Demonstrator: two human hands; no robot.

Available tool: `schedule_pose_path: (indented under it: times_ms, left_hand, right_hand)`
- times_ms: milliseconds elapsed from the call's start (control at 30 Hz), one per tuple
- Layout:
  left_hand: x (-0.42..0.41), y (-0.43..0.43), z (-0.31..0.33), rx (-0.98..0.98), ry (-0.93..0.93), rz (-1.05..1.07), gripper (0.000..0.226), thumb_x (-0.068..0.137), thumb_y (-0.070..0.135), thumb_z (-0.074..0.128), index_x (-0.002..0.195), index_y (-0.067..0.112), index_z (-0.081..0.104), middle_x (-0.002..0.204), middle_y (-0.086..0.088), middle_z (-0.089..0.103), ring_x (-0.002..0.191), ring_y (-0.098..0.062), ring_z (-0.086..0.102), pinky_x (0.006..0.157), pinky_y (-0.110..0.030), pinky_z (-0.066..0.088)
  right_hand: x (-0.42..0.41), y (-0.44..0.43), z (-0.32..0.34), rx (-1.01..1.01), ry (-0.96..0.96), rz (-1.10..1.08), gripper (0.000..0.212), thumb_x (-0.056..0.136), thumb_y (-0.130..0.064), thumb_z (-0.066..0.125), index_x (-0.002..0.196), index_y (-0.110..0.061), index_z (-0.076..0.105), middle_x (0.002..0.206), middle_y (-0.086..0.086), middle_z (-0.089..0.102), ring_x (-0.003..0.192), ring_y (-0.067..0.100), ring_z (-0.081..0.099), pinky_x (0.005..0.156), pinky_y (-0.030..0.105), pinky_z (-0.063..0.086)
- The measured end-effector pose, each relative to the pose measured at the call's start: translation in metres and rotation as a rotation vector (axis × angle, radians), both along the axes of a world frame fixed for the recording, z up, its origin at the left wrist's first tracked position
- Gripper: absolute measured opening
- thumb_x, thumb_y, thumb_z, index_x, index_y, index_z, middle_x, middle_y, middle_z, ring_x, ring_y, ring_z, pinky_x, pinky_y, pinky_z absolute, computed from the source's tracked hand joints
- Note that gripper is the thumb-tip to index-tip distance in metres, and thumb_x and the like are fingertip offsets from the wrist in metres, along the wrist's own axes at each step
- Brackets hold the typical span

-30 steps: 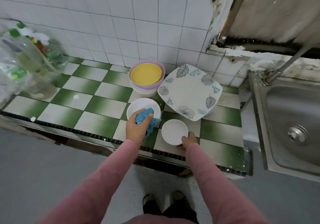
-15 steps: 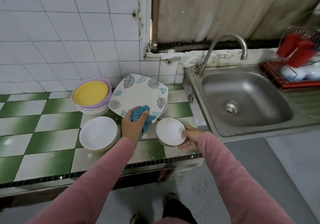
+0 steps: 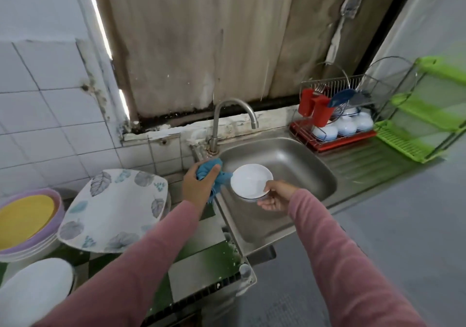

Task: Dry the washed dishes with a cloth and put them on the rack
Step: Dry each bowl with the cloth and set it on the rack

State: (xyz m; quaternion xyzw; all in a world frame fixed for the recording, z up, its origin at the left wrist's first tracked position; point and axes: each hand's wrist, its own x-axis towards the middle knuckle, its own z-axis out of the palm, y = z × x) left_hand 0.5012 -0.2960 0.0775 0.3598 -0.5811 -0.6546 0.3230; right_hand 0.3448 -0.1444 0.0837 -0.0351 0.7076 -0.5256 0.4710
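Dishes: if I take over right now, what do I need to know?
Left hand grips the cloth, beside the bowl.
Right hand holds the bowl by its rim above the sink.
Done: several bowls sit in the rack.
Left: wipe this bowl if wet, rack it, then do the leaf plate, purple stack and white stack on the counter.

Tiled counter (image 3: 199,271) bears leaf plate (image 3: 111,208), stacked bowls (image 3: 25,223).

A home kitchen is showing: a steel sink (image 3: 297,160) with a curved tap (image 3: 216,127) is sitting at centre. A dish rack (image 3: 338,142) is standing at 2 o'clock, plates (image 3: 111,208) lying on the tiled surface (image 3: 199,273) at 8 o'clock.
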Motion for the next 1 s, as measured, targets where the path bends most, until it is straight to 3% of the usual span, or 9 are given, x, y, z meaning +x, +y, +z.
schedule_pose_path:
  times_ms: [67, 167, 267, 333, 467, 600, 800, 900, 1000]
  left_hand:
    - [-0.027, 0.006, 0.001, -0.019, -0.003, -0.025, 0.029, 0.084, 0.029, 0.077, 0.108, 0.018, 0.066, 0.111, -0.009, 0.069, 0.093, -0.020, 0.067, 0.081, -0.033, 0.058]
    - [-0.063, 0.012, 0.003, -0.055, -0.021, -0.033, 0.021, 0.083, 0.033, 0.078, 0.100, 0.028, 0.066, 0.106, -0.001, 0.068, 0.096, -0.019, 0.066, 0.086, -0.037, 0.057]
    - [-0.092, 0.015, 0.008, -0.070, -0.015, -0.004, 0.015, 0.086, 0.027, 0.076, 0.091, 0.028, 0.062, 0.093, 0.006, 0.063, 0.088, -0.015, 0.062, 0.077, -0.028, 0.051]
    - [-0.107, 0.015, 0.011, -0.085, -0.040, 0.016, 0.018, 0.087, 0.026, 0.074, 0.098, 0.020, 0.061, 0.089, 0.009, 0.059, 0.082, -0.009, 0.058, 0.068, -0.015, 0.045]
    - [-0.121, 0.011, 0.015, -0.106, -0.049, 0.032, 0.024, 0.090, 0.028, 0.070, 0.108, 0.018, 0.058, 0.094, 0.006, 0.056, 0.077, -0.001, 0.052, 0.062, -0.011, 0.040]
    - [-0.122, 0.000, 0.015, -0.099, -0.026, 0.048, 0.027, 0.088, 0.027, 0.073, 0.109, 0.017, 0.060, 0.106, -0.004, 0.064, 0.093, -0.018, 0.062, 0.075, -0.023, 0.048]
    - [-0.115, -0.010, 0.011, -0.110, -0.047, 0.096, 0.025, 0.084, 0.033, 0.075, 0.104, 0.025, 0.063, 0.108, -0.002, 0.067, 0.096, -0.019, 0.066, 0.089, -0.041, 0.057]
    - [-0.108, -0.010, 0.011, -0.087, -0.056, 0.098, 0.036, 0.084, 0.038, 0.074, 0.114, 0.021, 0.062, 0.113, -0.004, 0.065, 0.098, -0.019, 0.065, 0.086, -0.038, 0.057]
    - [-0.097, -0.010, 0.013, -0.101, -0.069, 0.119, 0.037, 0.086, 0.037, 0.072, 0.116, 0.018, 0.061, 0.109, -0.002, 0.065, 0.090, -0.013, 0.063, 0.071, -0.021, 0.051]
  right_hand:
    - [-0.019, -0.001, -0.001, 0.013, 0.043, -0.039, 0.015, 0.097, -0.005, 0.045, 0.112, -0.004, 0.042, 0.082, 0.015, 0.060, 0.044, 0.017, 0.065, 0.047, 0.027, 0.055]
    - [-0.045, -0.007, -0.006, 0.065, 0.137, -0.089, 0.038, 0.090, -0.001, 0.054, 0.123, 0.002, 0.035, 0.086, 0.025, 0.060, 0.051, 0.026, 0.058, 0.042, 0.027, 0.049]
    - [-0.067, -0.015, -0.010, 0.128, 0.320, -0.088, 0.050, 0.085, -0.003, 0.064, 0.122, -0.006, 0.029, 0.105, 0.026, 0.057, 0.067, 0.033, 0.062, 0.040, 0.030, 0.051]
    - [-0.074, -0.020, -0.005, 0.208, 0.482, -0.017, 0.061, 0.084, -0.007, 0.069, 0.125, -0.014, 0.025, 0.121, 0.026, 0.055, 0.087, 0.040, 0.066, 0.059, 0.045, 0.060]
    - [-0.085, -0.029, -0.001, 0.321, 0.820, 0.168, 0.082, 0.080, -0.015, 0.077, 0.144, -0.003, 0.028, 0.141, 0.018, 0.044, 0.124, 0.035, 0.051, 0.102, 0.037, 0.046]
    - [-0.090, -0.037, -0.004, 0.357, 0.969, 0.312, 0.076, 0.080, -0.016, 0.078, 0.140, -0.003, 0.033, 0.141, 0.014, 0.038, 0.126, 0.034, 0.049, 0.105, 0.035, 0.041]
    - [-0.088, -0.045, -0.009, 0.412, 1.106, 0.446, 0.079, 0.073, -0.018, 0.084, 0.132, -0.010, 0.032, 0.138, 0.007, 0.032, 0.115, 0.031, 0.055, 0.094, 0.040, 0.050]
    - [-0.087, -0.045, -0.017, 0.364, 1.066, 0.391, 0.085, 0.072, -0.022, 0.086, 0.136, -0.011, 0.031, 0.140, 0.008, 0.030, 0.118, 0.032, 0.052, 0.097, 0.038, 0.048]
    - [-0.080, -0.046, -0.022, 0.268, 0.902, 0.240, 0.084, 0.073, -0.024, 0.085, 0.136, -0.008, 0.032, 0.135, 0.012, 0.036, 0.118, 0.031, 0.049, 0.088, 0.033, 0.044]
